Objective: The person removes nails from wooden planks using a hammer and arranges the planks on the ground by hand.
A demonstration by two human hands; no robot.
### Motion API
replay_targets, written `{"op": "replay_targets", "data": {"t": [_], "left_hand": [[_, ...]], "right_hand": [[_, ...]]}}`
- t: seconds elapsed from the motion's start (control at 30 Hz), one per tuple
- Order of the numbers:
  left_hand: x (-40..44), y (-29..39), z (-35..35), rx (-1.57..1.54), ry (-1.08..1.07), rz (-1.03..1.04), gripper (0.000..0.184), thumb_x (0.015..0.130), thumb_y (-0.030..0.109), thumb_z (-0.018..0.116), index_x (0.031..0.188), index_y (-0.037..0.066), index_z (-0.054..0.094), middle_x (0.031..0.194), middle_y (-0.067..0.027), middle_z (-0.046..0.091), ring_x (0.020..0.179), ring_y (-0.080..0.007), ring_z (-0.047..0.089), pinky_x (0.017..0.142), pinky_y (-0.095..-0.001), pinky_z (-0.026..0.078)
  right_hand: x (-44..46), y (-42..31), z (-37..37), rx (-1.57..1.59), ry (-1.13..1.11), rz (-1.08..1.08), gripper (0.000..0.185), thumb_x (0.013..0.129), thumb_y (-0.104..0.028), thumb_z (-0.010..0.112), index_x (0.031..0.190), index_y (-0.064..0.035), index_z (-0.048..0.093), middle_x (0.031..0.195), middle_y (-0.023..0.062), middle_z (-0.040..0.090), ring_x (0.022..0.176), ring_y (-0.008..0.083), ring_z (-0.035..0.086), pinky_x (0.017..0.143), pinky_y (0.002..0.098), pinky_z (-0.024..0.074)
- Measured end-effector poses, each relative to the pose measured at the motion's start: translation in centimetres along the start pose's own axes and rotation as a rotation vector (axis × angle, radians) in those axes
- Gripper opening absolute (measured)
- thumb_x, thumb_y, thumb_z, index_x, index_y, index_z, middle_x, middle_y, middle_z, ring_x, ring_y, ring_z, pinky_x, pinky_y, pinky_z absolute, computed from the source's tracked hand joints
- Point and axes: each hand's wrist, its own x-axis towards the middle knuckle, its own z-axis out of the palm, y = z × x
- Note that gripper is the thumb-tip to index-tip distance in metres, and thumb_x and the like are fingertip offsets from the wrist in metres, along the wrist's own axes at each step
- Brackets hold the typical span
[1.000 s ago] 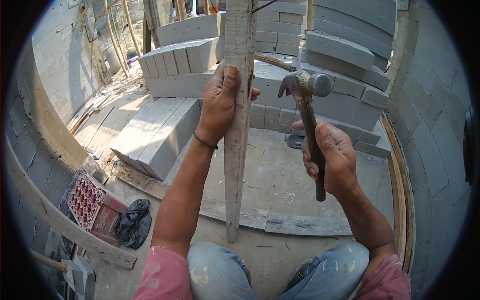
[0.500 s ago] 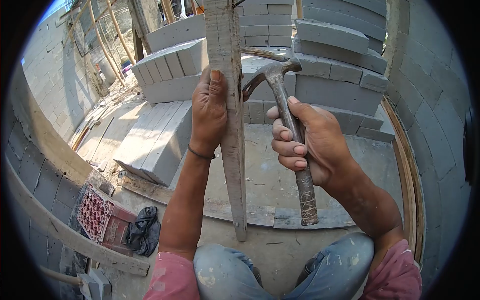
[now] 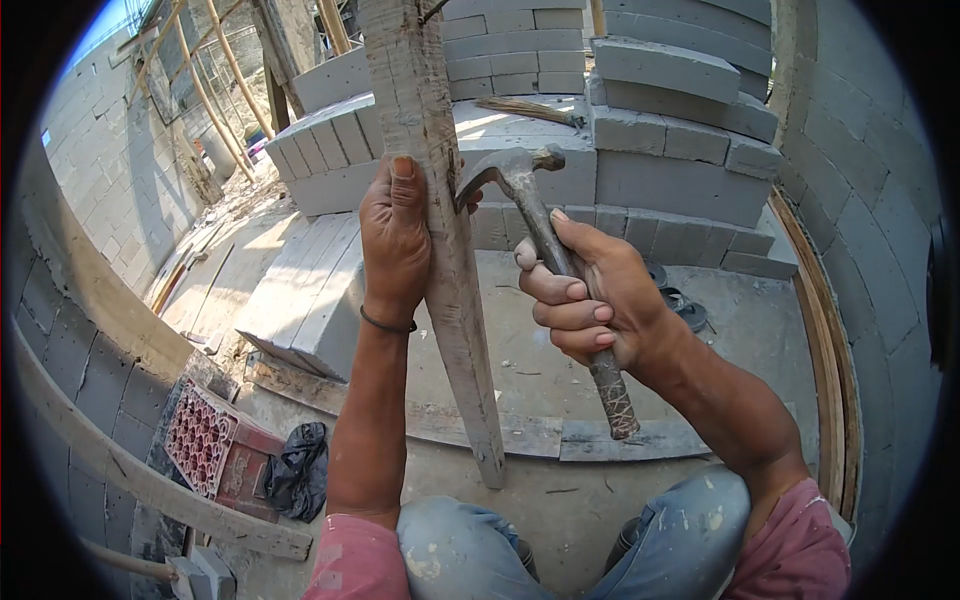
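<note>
My left hand point(image 3: 397, 240) grips a long wooden board point(image 3: 447, 255) at its upper part, thumb on the near face and the fingers mostly hidden behind. The board stands nearly upright, leaning a little, its narrow lower end near the floor between my knees. My right hand point(image 3: 600, 295) is wrapped round the handle of a claw hammer point(image 3: 545, 225). The hammer's claw touches the right edge of the board just beside my left hand, and its striking face points up and right.
Stacked grey blocks point(image 3: 680, 185) stand ahead, with a bundle of thin sticks point(image 3: 528, 108) on them. At the lower left are a red crate point(image 3: 235, 455), a black plastic bag point(image 3: 298, 470) and a curved-looking plank point(image 3: 150, 480). Sandals point(image 3: 684, 310) lie beyond my right hand.
The hammer has turned and moved left, so its claw now meets the board's edge. The board's top has tilted left, and my left hand has shifted left with it.
</note>
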Motion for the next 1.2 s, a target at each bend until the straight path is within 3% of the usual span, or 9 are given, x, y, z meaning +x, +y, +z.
{"op": "replay_targets", "data": {"t": [0.03, 0.07, 0.1, 0.27, 0.5, 0.67, 0.73, 0.83, 1.2], "left_hand": [[0.4, -0.9, -1.2, 0.002, 0.003, 0.004, 0.054, 0.111, 0.054, 0.051, 0.12, 0.001, 0.061, 0.097, -0.0084, 0.071, 0.082, -0.016, 0.076, 0.073, -0.0304, 0.064], [1.3, -2.4, -2.8, 0.036, 0.004, -0.034, 0.056, 0.111, 0.055, 0.052, 0.12, 0.001, 0.062, 0.099, -0.0092, 0.072, 0.084, -0.0163, 0.077, 0.073, -0.0301, 0.064], [2.1, -3.0, -3.9, 0.069, 0.002, -0.065, 0.058, 0.11, 0.056, 0.052, 0.12, 0.0, 0.062, 0.101, -0.01, 0.073, 0.085, -0.0167, 0.077, 0.074, -0.0297, 0.064], [1.6, -1.5, -4.2, -0.028, 0.021, -0.105, 0.062, 0.11, 0.06, 0.049, 0.119, 0.0, 0.064, 0.096, -0.0129, 0.075, 0.085, -0.0178, 0.078, 0.073, -0.029, 0.064], [1.7, -2.6, -1.0, -0.061, -0.112, -0.146, 0.064, 0.111, 0.06, 0.046, 0.12, 0.0, 0.065, 0.092, -0.0122, 0.075, 0.085, -0.0177, 0.078, 0.075, -0.0295, 0.063], [1.6, -2.5, 0.2, -0.133, -0.155, -0.155, 0.064, 0.112, 0.059, 0.046, 0.126, -0.002, 0.062, 0.104, -0.0124, 0.074, 0.088, -0.0187, 0.078, 0.077, -0.0299, 0.065], [1.5, -2.4, 0.3, -0.113, -0.163, -0.146, 0.074, 0.111, 0.065, 0.041, 0.135, -0.002, 0.06, 0.11, -0.016, 0.076, 0.092, -0.0207, 0.079, 0.082, -0.0321, 0.065], [1.4, -2.5, 0.4, -0.108, -0.189, -0.145, 0.073, 0.111, 0.064, 0.039, 0.135, -0.003, 0.06, 0.115, -0.0171, 0.074, 0.095, -0.0223, 0.079, 0.083, -0.0327, 0.066], [1.3, -2.5, 0.9, -0.169, -0.184, -0.145, 0.065, 0.112, 0.058, 0.046, 0.134, -0.002, 0.059, 0.113, -0.0153, 0.073, 0.092, -0.0226, 0.079, 0.08, -0.0332, 0.066]], "right_hand": [[0.2, -0.3, -1.2, 0.001, -0.202, 0.14, 0.048, 0.117, -0.043, 0.038, 0.108, 0.0012, 0.056, 0.066, -0.0021, 0.042, 0.042, 0.0032, 0.037, 0.033, 0.0225, 0.0337], [-0.8, 0.7, 0.0, -0.402, -0.054, 0.083, 0.054, 0.117, -0.047, 0.04, 0.108, 0.0023, 0.058, 0.064, -0.0023, 0.043, 0.041, 0.0031, 0.037, 0.033, 0.0222, 0.0339], [-0.8, 2.0, 0.2, -0.568, -0.021, 0.033, 0.053, 0.117, -0.047, 0.04, 0.108, 0.0015, 0.058, 0.066, -0.0014, 0.047, 0.042, 0.004, 0.041, 0.033, 0.0226, 0.0341], [-0.6, -0.2, 0.6, -1.085, 0.183, -0.416, 0.04, 0.118, -0.042, 0.043, 0.113, -0.0032, 0.052, 0.065, -0.0025, 0.049, 0.042, 0.0034, 0.044, 0.035, 0.0221, 0.0381], [0.0, -1.6, 3.4, -0.982, 0.079, -0.428, 0.041, 0.119, -0.038, 0.041, 0.107, -0.0014, 0.055, 0.063, 0.0007, 0.056, 0.04, 0.0054, 0.049, 0.035, 0.0227, 0.0395], [-0.8, -3.4, 4.6, -1.047, 0.166, -0.512, 0.042, 0.118, -0.038, 0.042, 0.107, -0.0009, 0.057, 0.064, 0.0019, 0.058, 0.04, 0.0056, 0.05, 0.034, 0.0219, 0.0408], [-1.4, -4.2, 5.2, -1.082, 0.208, -0.533, 0.043, 0.118, -0.038, 0.042, 0.106, -0.0006, 0.057, 0.064, 0.002, 0.058, 0.04, 0.0054, 0.05, 0.033, 0.0217, 0.0405], [-1.4, -5.0, 5.4, -1.099, 0.189, -0.507, 0.043, 0.118, -0.038, 0.042, 0.105, -0.0003, 0.058, 0.063, 0.0019, 0.058, 0.039, 0.0055, 0.05, 0.033, 0.022, 0.04], [-1.6, -5.5, 5.0, -1.268, 0.268, -0.461, 0.043, 0.118, -0.037, 0.044, 0.104, 0.0008, 0.06, 0.06, 0.0007, 0.055, 0.039, 0.0055, 0.049, 0.033, 0.0229, 0.0381]]}}
